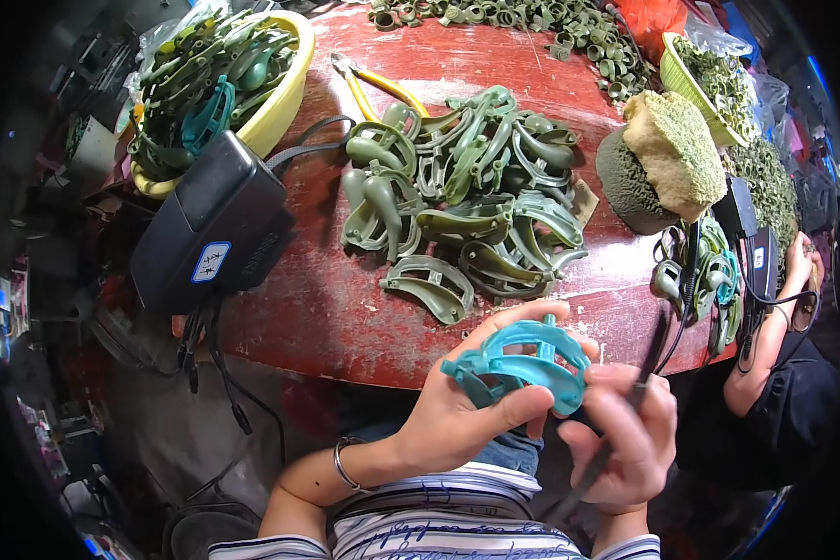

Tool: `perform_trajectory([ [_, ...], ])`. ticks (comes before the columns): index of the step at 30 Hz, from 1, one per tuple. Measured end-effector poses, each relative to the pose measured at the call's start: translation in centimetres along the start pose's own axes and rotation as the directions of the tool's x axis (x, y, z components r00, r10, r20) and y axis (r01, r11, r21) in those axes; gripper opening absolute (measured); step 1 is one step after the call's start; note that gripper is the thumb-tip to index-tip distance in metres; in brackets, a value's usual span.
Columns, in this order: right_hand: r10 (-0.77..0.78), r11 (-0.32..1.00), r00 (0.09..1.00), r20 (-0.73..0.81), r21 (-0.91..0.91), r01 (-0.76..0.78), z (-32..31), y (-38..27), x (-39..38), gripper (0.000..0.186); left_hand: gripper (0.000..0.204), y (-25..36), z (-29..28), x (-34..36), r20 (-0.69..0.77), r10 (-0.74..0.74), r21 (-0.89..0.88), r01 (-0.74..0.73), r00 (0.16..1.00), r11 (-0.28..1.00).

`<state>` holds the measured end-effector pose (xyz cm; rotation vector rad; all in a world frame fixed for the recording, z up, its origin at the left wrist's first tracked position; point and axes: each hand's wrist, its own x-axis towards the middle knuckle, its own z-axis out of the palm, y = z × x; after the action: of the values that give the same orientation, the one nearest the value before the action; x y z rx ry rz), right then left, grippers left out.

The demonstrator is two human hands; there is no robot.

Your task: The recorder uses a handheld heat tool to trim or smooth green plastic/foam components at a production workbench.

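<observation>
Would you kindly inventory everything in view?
held clip: one, teal, lower centre
thin object: one, dark, lower right
clips: many, mostly green, centre, right
ring pieces: many, olive, far edge
pliers: one, yellow-handled, upper centre
baskets: two, yellow, upper corners
textured lumps: apparently two, tan, green, right
boxes: at least two, black, left, right
table: one, red, centre
co-worker: one, dark clothes, right
clutter: uncountable, mixed, edges
left hand: one, holding clip
right hand: one, holding thin object

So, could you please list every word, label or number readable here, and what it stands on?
I'll place the writing without copying it:
Blue-edged label on the left black box: dark marks.
Striped shirt: blue script-like lettering, partly folded.
Small label on the right black box: too small to read.
Teal claw clip in the left hand: no lettering visible.
</observation>
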<state>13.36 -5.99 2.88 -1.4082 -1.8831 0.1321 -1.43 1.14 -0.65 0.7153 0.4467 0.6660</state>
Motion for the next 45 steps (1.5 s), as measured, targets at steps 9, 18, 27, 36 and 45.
perform_trajectory([
  [9, 0.372, 0.846, 0.906, -0.202, 0.476, -0.241, 0.8, -1.3, -3.1, 0.038, 0.069, 0.4, 0.8, -0.1, -0.056, -0.051, -0.167, 0.041, 0.997, 0.985],
  [18, 0.287, 0.872, 0.945, -0.158, 0.452, -0.189, 1.1, -0.8, -2.2, 0.032, 0.062, -0.1, 0.1, -0.2, 0.065, -0.040, -0.303, 0.058, 0.997, 0.951],
  [27, 0.365, 0.875, 0.880, -0.304, 0.435, -0.213, 1.8, -1.0, -3.2, 0.033, 0.072, 0.3, 0.1, -0.3, 0.226, -0.099, -0.486, 0.201, 0.969, 0.851],
  [36, 0.370, 0.917, 0.846, -0.383, 0.295, -0.268, 1.2, -1.5, -1.5, 0.035, 0.085, 1.5, 0.6, -1.5, 0.407, -0.225, -0.489, 0.419, 0.885, 0.765],
  [45, 0.203, 0.912, 0.954, -0.219, 0.396, -0.104, 0.7, -0.7, 0.0, 0.035, 0.080, 0.8, 1.1, -2.1, 0.356, -0.186, -0.576, 0.372, 0.916, 0.728],
])
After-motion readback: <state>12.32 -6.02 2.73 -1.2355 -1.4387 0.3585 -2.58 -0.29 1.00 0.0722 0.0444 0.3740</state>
